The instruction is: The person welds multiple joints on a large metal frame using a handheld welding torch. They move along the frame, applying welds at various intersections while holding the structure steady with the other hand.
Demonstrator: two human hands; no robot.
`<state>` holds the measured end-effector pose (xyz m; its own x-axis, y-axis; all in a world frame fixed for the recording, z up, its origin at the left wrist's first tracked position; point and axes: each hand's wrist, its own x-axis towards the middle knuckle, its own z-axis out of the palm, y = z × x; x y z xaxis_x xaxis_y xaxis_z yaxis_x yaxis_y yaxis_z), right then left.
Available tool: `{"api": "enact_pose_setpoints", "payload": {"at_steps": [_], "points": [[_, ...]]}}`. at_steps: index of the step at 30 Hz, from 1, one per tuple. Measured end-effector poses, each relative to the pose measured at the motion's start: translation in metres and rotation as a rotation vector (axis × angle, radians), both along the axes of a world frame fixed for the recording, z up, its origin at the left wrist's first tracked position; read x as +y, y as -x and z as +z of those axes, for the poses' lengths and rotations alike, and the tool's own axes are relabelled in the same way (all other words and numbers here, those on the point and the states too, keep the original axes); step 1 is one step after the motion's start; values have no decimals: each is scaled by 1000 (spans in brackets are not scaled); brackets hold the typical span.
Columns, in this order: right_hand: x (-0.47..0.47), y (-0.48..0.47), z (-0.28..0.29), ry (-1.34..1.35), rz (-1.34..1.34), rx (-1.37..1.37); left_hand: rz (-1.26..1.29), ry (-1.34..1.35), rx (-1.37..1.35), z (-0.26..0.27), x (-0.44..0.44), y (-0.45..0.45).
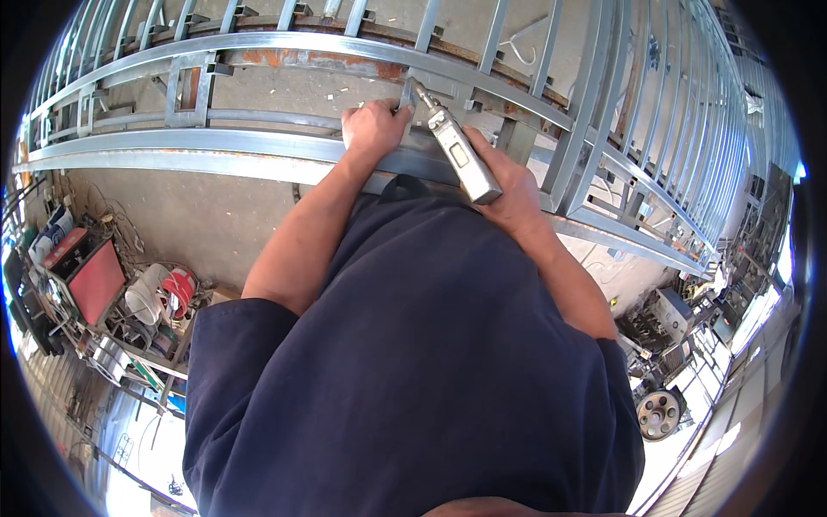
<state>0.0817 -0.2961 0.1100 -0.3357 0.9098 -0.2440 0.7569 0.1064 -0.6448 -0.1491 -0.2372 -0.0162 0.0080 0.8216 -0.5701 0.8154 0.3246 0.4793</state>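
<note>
My right hand [510,178] grips a silver hand-held welding gun [462,155] with a boxy body and a narrow nozzle. The nozzle tip points away from me and sits at the top of a small flat metal strip [407,97]; whether they touch, I cannot tell. My left hand [375,126] pinches that strip between thumb and fingers. Both hands are over a frame of galvanized steel tubing, between its near rail [258,143] and its far rail [284,42]. The palm side of each hand is hidden.
Upright bars [423,26] run beyond the far rail, and a barred panel [659,129] stands at right. A rectangular steel lock box [190,90] sits between the rails. Left behind me, a cluttered bench holds a red panel [97,281] and buckets [177,291]. A wheel [659,415] lies at lower right.
</note>
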Motion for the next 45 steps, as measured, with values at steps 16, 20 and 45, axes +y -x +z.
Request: {"api": "enact_pose_setpoints", "payload": {"at_steps": [16,20,45], "points": [[-10,-8,9,-20,-93,7,321,43,-117,-21,36,-13],[-16,-20,8,-26,-150,46,540,114,-392,-48,36,-22],[-66,-97,-15,-139,-397,229,-534,-629,195,2,-4,-54]]}}
